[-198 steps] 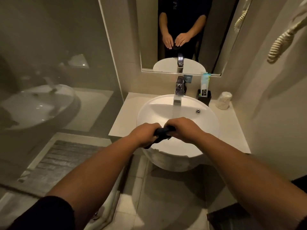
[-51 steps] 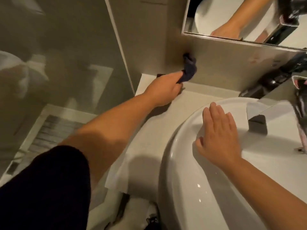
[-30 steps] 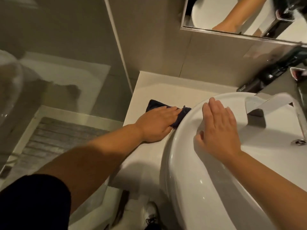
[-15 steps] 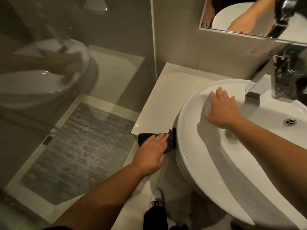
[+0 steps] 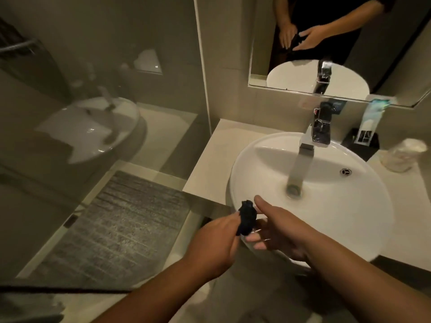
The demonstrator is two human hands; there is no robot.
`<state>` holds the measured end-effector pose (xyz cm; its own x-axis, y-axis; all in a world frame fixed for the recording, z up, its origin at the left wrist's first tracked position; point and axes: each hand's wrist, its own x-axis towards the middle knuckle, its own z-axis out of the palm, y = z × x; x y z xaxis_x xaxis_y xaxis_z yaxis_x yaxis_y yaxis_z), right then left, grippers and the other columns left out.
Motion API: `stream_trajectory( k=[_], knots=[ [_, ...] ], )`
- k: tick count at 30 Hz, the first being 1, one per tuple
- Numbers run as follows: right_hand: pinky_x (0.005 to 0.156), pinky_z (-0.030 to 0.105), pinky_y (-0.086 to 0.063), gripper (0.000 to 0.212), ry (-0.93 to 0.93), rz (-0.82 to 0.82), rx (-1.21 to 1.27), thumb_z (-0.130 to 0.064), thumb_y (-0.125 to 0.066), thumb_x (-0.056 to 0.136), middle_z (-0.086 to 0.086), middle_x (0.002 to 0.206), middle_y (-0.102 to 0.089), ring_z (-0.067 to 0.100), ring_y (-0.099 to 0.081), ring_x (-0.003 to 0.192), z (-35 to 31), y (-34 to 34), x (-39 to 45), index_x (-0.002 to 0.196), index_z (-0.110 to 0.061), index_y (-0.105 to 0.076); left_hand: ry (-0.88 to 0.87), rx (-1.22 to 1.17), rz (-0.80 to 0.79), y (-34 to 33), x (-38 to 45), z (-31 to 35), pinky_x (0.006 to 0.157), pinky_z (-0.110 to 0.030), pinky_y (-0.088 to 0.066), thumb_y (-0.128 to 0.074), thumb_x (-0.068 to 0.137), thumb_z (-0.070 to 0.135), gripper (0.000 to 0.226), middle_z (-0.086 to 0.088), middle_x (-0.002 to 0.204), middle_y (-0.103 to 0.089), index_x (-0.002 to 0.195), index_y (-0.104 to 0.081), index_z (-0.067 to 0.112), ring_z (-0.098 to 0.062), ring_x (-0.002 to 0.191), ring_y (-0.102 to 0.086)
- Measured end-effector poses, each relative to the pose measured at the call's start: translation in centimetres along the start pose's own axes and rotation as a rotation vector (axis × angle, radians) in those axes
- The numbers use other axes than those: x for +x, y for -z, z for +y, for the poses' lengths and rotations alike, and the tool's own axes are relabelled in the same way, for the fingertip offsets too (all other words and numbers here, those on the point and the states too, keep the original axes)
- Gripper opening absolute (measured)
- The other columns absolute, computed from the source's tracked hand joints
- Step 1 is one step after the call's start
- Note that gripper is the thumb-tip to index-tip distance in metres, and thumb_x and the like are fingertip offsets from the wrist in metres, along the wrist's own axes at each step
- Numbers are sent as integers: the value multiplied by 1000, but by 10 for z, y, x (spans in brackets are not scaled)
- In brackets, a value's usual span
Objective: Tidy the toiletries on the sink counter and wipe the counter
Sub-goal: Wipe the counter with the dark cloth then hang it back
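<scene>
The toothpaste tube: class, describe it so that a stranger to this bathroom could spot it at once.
Start at the round white basin and its chrome tap. Right of the tap, against the wall under the mirror, sits a small black holder. The white and teal toothpaste tube stands upright in it, taller than the pale wrapped object nearby.

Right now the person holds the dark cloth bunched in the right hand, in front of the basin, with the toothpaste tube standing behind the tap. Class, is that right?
Not quite. The head view shows the dark cloth bunched in the left hand; the right hand is open beside it. The rest stands: both are in front of the basin, and the toothpaste tube stands behind the tap.
</scene>
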<state>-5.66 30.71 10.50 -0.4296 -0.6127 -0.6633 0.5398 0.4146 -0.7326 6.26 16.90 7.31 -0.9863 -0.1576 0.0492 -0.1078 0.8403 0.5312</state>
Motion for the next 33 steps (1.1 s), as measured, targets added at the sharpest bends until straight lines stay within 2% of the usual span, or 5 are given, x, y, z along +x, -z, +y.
stream_trajectory(
  k=[5,9,17,28,33],
  knots=[
    [69,39,-58,18,260,187,113,-17,-62,87,15,106,-69,30,-68,94,-5,-14,-36,105,-19,-68,-345,299,92,15,-25,21,113,-38,-28,-56,89,28,61,-13,150,-40,143,-37,8,-24,136,-40],
    [79,45,-58,25,450,242,67,-11,-61,86,8,106,-70,29,-67,98,8,-20,-79,106,-25,-69,-194,-244,10,36,-47,24,113,-17,-14,-41,90,51,63,23,154,-15,147,-16,41,3,142,-15],
    [71,28,-54,20,612,275,5,-21,-65,83,2,99,-71,20,-68,93,51,-21,-160,102,-26,-68,-36,-633,-329,64,-51,37,93,-30,-52,-63,90,18,29,-7,112,-66,118,-60,21,-12,103,-64],
    [97,26,-42,13,530,777,-488,-11,-68,84,-8,125,-41,-2,-44,113,153,12,-185,87,-23,-67,-411,-135,-157,11,-75,60,71,-21,-46,-59,88,28,9,17,88,-59,96,-63,28,2,81,-53],
    [91,11,-35,15,478,636,-493,-17,-64,87,-21,119,-56,-12,-42,119,189,22,-178,90,-32,-66,-340,-184,-212,-15,-86,46,69,-20,-48,-53,89,35,11,18,87,-63,97,-60,32,2,80,-56]
  ],
)
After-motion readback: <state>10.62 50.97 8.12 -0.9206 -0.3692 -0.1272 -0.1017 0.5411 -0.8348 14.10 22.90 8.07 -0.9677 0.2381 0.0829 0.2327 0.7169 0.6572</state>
